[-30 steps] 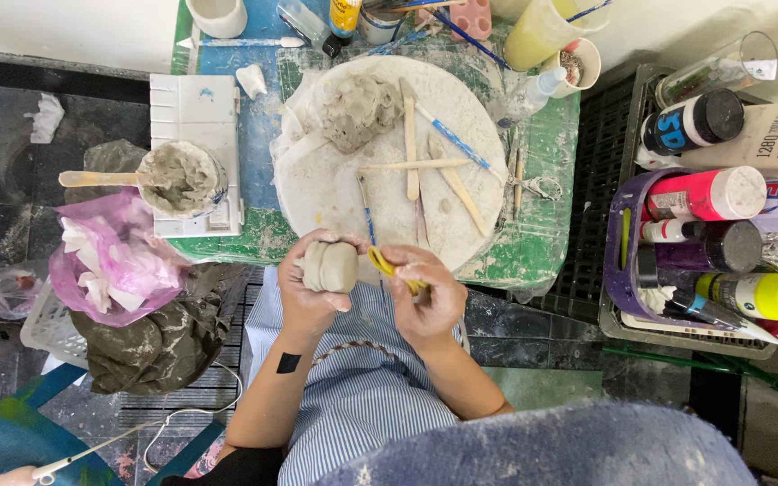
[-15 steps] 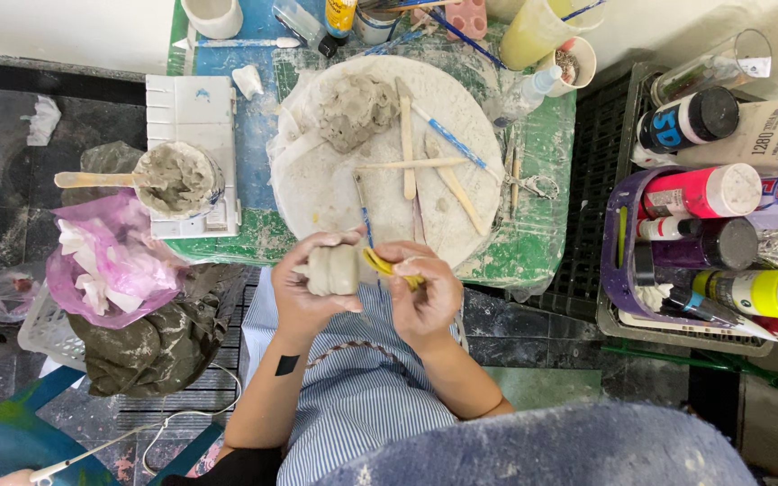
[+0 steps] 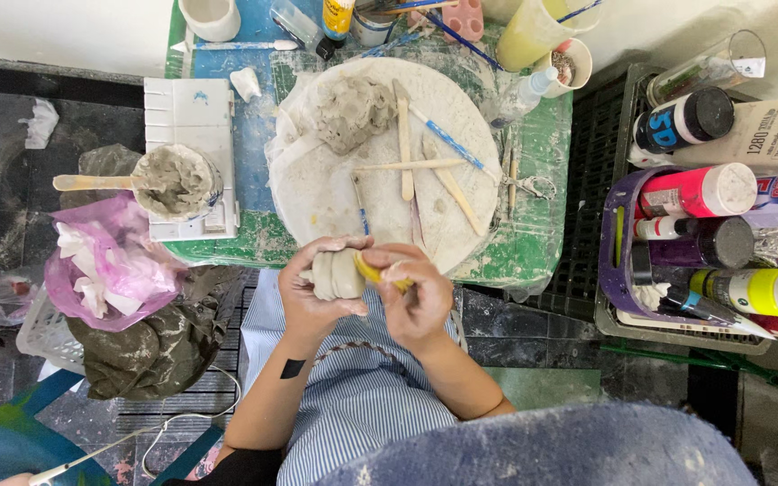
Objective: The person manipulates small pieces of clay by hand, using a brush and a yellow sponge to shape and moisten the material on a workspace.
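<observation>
While left hand (image 3: 312, 301) cups a grey clay lump (image 3: 335, 274), right hand (image 3: 416, 297) grips a yellow tool (image 3: 373, 273) against it

Both your forearms rise from the bottom of the view and meet in front of your chest, elbows bent and wrists close together. Your left hand (image 3: 317, 292) is cupped, palm turned inward, fingers curled over the top and thumb below, closed around what it holds. Your right hand (image 3: 414, 292) sits just beside it, fingers folded in a pinch, knuckles up. A small dark mark shows on your left forearm.
</observation>
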